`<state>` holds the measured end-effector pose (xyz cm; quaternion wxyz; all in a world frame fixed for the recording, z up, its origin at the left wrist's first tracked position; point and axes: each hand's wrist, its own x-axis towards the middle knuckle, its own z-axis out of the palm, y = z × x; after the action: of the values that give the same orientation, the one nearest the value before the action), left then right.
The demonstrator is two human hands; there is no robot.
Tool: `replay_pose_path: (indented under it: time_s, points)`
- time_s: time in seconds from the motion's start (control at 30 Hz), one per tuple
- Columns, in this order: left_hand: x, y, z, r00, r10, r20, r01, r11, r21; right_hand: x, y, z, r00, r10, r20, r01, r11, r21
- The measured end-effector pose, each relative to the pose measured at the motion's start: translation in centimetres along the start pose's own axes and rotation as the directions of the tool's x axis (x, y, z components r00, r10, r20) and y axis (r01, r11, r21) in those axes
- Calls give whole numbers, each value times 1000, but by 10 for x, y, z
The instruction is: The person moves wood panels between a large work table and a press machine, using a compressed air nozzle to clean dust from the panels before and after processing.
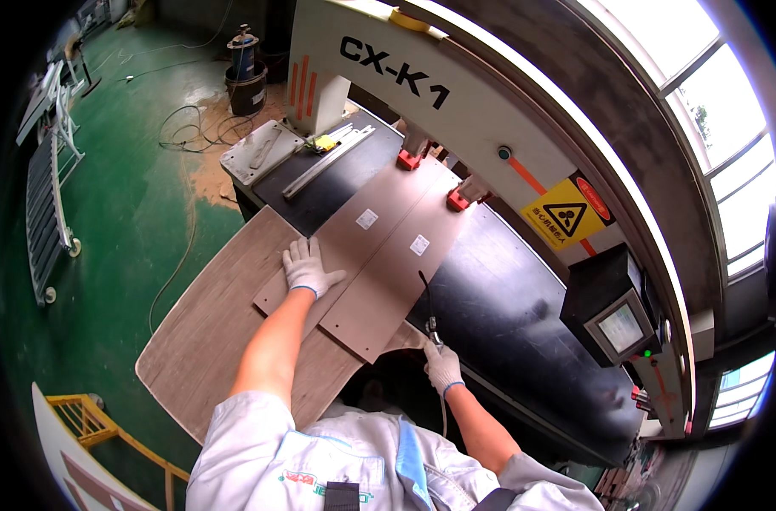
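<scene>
Two brown panels lie side by side, a left panel [392,200] and a right panel [386,294], each with a small white label. Their near ends rest over a wood-grain board [213,328] with rounded corners; their far ends reach under the machine beam. My left hand [309,269], in a white knit glove, lies flat with fingers spread on the left panel's edge. My right hand [444,368], also gloved, is closed around an air blow gun [431,325] beside the right panel's near corner. Its thin black nozzle points up and away; a hose hangs below.
A white machine beam [473,111] with red feet [410,160] spans the black table [507,298]. A control box [613,315] hangs at right. Metal bars [328,162] lie at the table's far left. A cart [51,204] and loose hose [192,128] are on the green floor.
</scene>
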<state>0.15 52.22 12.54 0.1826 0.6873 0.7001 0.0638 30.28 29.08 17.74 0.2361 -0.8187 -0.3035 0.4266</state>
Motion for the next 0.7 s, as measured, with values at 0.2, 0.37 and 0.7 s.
replay_pose_path:
  time_s: [0.2,0.37,0.7]
  points:
    - [3,9,0,999,43,24,-42,999,-21,45,15,46,969,-244,-22,242,967,-74]
    - [1,-6,2,1000,24,15,-23,999,-43,3,-51,68,983,-38,182,31,999,43]
    - [13,2,5,986,-128,-103,111,981,-157,28,-53,72,937,38,347,29,982,-185]
